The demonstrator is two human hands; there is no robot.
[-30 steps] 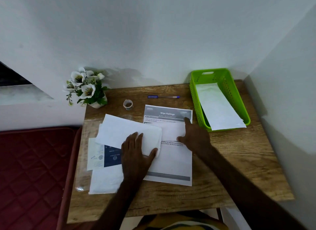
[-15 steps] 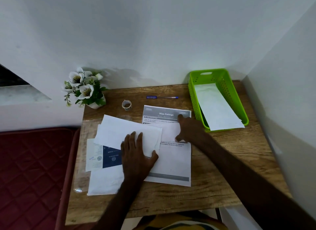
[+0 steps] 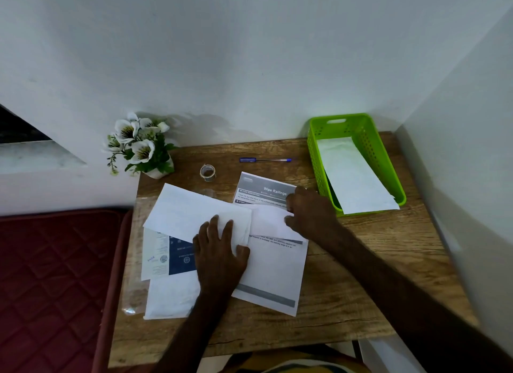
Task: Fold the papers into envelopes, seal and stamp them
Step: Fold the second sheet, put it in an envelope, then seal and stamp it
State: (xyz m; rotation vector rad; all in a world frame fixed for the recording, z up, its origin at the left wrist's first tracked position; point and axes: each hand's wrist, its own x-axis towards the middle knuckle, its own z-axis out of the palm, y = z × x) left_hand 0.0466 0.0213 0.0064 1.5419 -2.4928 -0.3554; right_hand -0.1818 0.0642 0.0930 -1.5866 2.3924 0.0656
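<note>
Left hand (image 3: pixel 219 250) flat, fingers straight, pressing on white envelope (image 3: pixel 194 214) at table (image 3: pixel 361 275) centre-left. Right hand (image 3: pixel 311 214) curled round far edge of printed sheet (image 3: pixel 272 267) headed "Wipe Railings", pinching a folded-over part near the heading. Envelope overlapping sheet's left side; beneath it a dark blue and white leaflet (image 3: pixel 172 256) and another white paper (image 3: pixel 172 297). Green plastic basket (image 3: pixel 369 139) at far right corner, holding one white envelope (image 3: pixel 352 175) leaning over its near rim. Blue pen (image 3: pixel 263 160) lying near back edge, small tape roll (image 3: pixel 207 172) to its left, white flower pot (image 3: pixel 141 148) at far left corner. Red mattress (image 3: pixel 55 275) left of table.
</note>
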